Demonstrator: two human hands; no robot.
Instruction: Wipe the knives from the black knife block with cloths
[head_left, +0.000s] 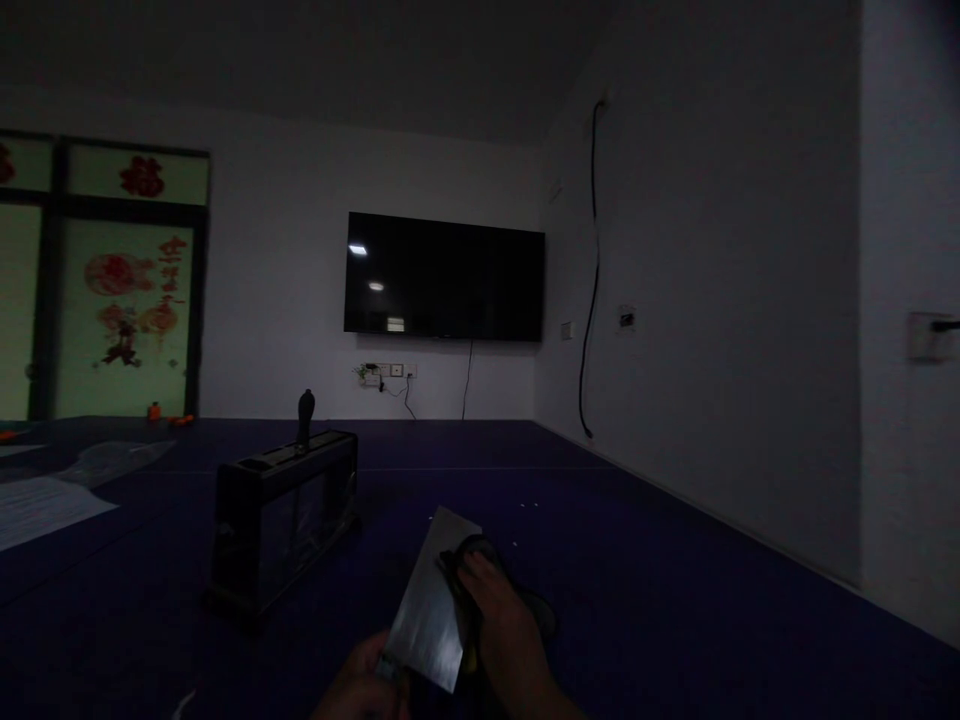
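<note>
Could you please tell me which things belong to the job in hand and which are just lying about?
In hand: broad metal blade, its handle end in the left hand; dark item under the right hand, too dim to identify.
Lying about: black-framed box with an upright handle; white paper; clear plastic; orange items.

I have blade [431, 600] before me, box [289, 525] left of it on surface [675, 600], paper [45, 510] farther left, television [442, 280] on wall [277, 280] behind.

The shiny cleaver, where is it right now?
In the head view, the cleaver is near the bottom, a little left of the middle, its handle in the left hand and its blade beside the right hand.
</note>
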